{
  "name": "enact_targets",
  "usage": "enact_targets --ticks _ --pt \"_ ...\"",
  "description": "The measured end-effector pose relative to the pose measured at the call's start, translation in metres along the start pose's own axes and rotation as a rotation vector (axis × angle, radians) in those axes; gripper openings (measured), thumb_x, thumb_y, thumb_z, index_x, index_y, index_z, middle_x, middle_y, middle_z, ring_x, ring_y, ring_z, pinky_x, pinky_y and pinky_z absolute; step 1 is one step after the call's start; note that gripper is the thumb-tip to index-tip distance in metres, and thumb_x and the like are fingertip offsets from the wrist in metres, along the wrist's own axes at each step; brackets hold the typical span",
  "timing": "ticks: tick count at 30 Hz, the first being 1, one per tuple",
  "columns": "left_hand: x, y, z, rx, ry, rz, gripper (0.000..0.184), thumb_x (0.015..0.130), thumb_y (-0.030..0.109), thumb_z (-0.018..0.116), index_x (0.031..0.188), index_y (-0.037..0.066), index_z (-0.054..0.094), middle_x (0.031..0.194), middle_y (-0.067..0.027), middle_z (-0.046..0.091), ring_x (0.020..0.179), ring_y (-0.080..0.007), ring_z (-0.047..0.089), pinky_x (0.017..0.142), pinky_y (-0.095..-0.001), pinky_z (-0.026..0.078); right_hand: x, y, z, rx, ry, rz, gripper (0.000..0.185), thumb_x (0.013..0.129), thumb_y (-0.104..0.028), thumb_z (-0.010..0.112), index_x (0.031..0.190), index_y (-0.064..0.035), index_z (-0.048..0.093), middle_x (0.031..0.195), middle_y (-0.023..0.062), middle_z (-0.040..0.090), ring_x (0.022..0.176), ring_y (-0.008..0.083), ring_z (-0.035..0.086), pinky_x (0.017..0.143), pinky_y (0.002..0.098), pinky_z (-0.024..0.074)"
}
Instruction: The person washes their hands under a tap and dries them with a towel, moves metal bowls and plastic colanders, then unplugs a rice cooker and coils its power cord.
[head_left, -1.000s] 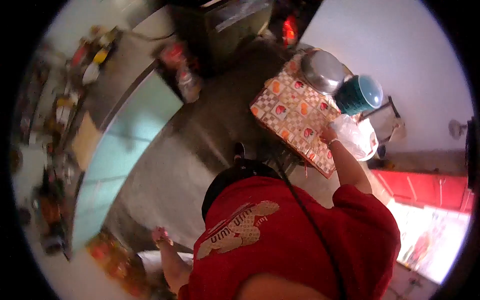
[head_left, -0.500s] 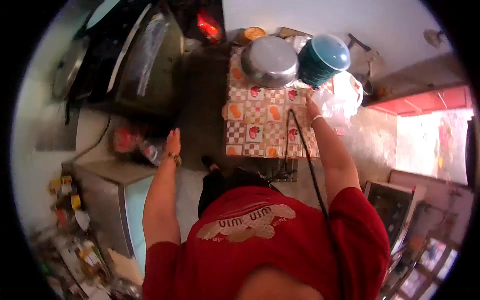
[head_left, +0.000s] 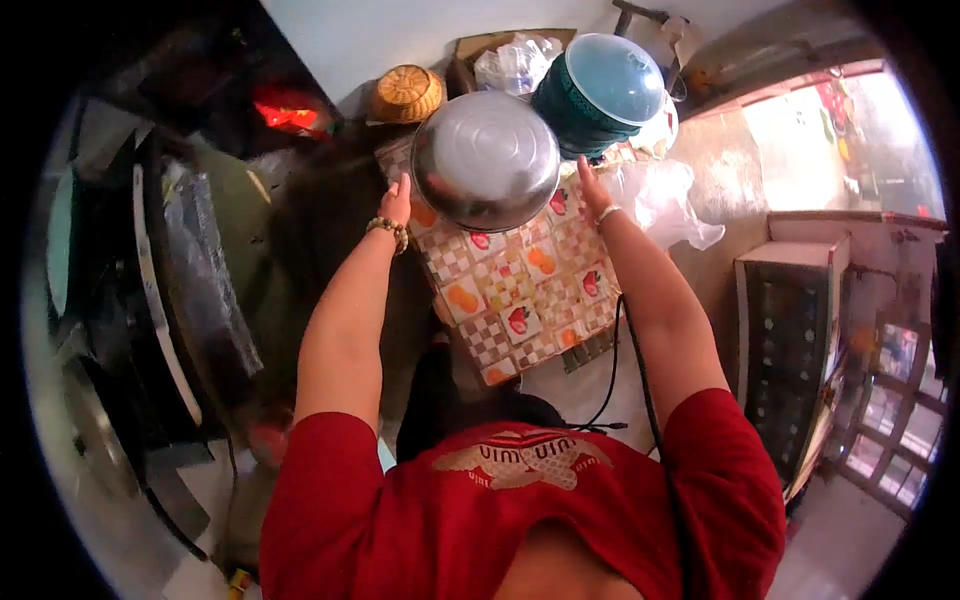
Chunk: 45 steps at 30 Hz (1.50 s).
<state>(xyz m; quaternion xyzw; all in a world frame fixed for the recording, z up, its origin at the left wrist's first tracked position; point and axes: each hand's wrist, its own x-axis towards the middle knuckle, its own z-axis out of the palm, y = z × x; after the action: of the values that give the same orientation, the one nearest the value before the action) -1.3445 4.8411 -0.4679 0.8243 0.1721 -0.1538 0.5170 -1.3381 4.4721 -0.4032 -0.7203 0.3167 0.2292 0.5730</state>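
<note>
An upturned metal basin (head_left: 487,155) rests on the far part of the small table. My left hand (head_left: 398,202), with a beaded bracelet at the wrist, is beside the basin's left rim, its fingers stretched out and holding nothing; whether they touch the rim I cannot tell. Right of the basin, my right hand (head_left: 593,188) points forward with straight fingers and also holds nothing. Its fingertips are just below a stack of teal baskets (head_left: 570,112) with a pale, translucent lid-like top (head_left: 615,80). Contact there is unclear.
A fruit-patterned cloth (head_left: 500,290) covers the table. Behind stand a wicker basket (head_left: 409,93) and a clear plastic bag (head_left: 515,62). A white plastic bag (head_left: 660,200) hangs at the right edge. Further right is a cabinet (head_left: 792,350). A black cord (head_left: 640,370) runs down my front.
My left hand has come forward and right, from away from the table to the basin's left side. My right hand stays near the teal baskets. The view has turned and moved closer to the table.
</note>
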Motion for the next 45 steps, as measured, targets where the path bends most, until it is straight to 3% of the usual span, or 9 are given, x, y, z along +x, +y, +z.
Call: enact_targets --ticks 12,14,17,20,22,28,36,40,45 --pt "0.053 0.045 0.009 -0.031 -0.156 -0.354 0.094 0.075 0.074 0.021 0.127 -0.003 0.035 0.132 -0.0188 0.034 0.123 -0.0320 0.030 0.101 -0.0374 0.024 0.067 0.018 0.038 0.050 -0.121 -0.174 0.082 0.079 -0.067 0.032 0.136 -0.0081 0.023 0.135 0.0137 0.031 0.121 0.0279 0.030 0.098 0.0429 0.0244" --pt "0.049 0.046 0.004 -0.182 -0.220 -0.386 0.094 0.074 0.075 0.023 0.131 0.001 0.031 0.136 -0.0140 0.030 0.126 -0.0283 0.027 0.102 -0.0368 0.021 0.029 -0.001 0.036 -0.081 -0.060 -0.138 0.076 0.081 -0.064 0.032 0.136 -0.0119 0.023 0.135 0.0104 0.032 0.121 0.0261 0.032 0.097 0.0407 0.0264" --pt "0.017 0.060 -0.006 -0.375 -0.260 -0.361 0.090 0.075 0.074 0.027 0.134 0.006 0.030 0.136 -0.0074 0.032 0.124 -0.0240 0.029 0.101 -0.0355 0.022 -0.008 -0.011 0.039 -0.111 0.104 -0.373 0.068 0.086 -0.050 0.037 0.125 0.0053 0.034 0.120 0.0292 0.043 0.111 0.0406 0.043 0.097 0.0367 0.0313" --pt "-0.032 0.092 -0.023 -0.570 -0.167 -0.213 0.073 0.083 0.065 0.027 0.129 0.010 0.038 0.126 -0.0045 0.044 0.113 -0.0195 0.042 0.094 -0.0346 0.031 -0.104 -0.044 0.033 0.020 -0.004 -0.329 0.059 0.089 -0.045 0.034 0.122 0.0040 0.037 0.117 0.0247 0.042 0.116 0.0336 0.037 0.097 0.0328 0.0307" --pt "-0.054 0.081 -0.029 -0.656 -0.108 0.015 0.064 0.087 0.059 0.027 0.124 0.010 0.044 0.120 -0.0038 0.048 0.107 -0.0165 0.045 0.089 -0.0351 0.035 -0.120 -0.012 0.006 -0.030 0.026 -0.519 0.057 0.090 -0.045 0.029 0.122 0.0023 0.037 0.117 0.0219 0.042 0.117 0.0306 0.036 0.097 0.0337 0.0302" --pt "-0.145 0.079 0.018 -0.890 -0.304 -0.076 0.043 0.088 0.045 0.041 0.101 0.007 0.056 0.101 -0.0015 0.057 0.094 -0.0154 0.051 0.079 -0.0295 0.038 -0.234 0.060 -0.101 0.416 0.079 -0.245 0.058 0.088 -0.058 0.024 0.102 -0.0103 0.053 0.104 0.0010 0.055 0.098 0.0125 0.049 0.082 0.0315 0.0356" --pt "-0.288 0.124 0.127 -0.662 -0.335 0.140 0.028 0.089 0.029 0.047 0.089 0.003 0.056 0.086 -0.0027 0.057 0.079 -0.0107 0.050 0.071 -0.0257 0.040 -0.372 0.174 -0.188 0.718 0.185 -0.177 0.052 0.092 -0.045 0.027 0.118 -0.0049 0.046 0.116 0.0129 0.050 0.109 0.0251 0.045 0.094 0.0317 0.0322" --pt "-0.364 0.140 0.188 -0.362 -0.318 0.513 0.018 0.088 0.020 0.051 0.086 0.003 0.055 0.083 0.0003 0.055 0.074 -0.0064 0.046 0.067 -0.0227 0.039 -0.433 0.298 -0.239 0.053 0.670 -0.266 0.059 0.088 -0.041 0.043 0.130 -0.0016 0.030 0.129 0.0071 0.040 0.117 0.0155 0.037 0.093 0.0258 0.0313" --pt "-0.455 0.178 0.273 -0.393 -0.589 0.411 0.017 0.087 0.019 0.052 0.087 0.002 0.056 0.080 0.0009 0.057 0.068 -0.0055 0.046 0.060 -0.0194 0.039 -0.537 0.371 -0.303 0.467 0.533 -0.233 0.038 0.088 -0.043 0.044 0.097 -0.0066 0.049 0.083 -0.0014 0.049 0.074 0.0081 0.044 0.068 0.0226 0.0381"
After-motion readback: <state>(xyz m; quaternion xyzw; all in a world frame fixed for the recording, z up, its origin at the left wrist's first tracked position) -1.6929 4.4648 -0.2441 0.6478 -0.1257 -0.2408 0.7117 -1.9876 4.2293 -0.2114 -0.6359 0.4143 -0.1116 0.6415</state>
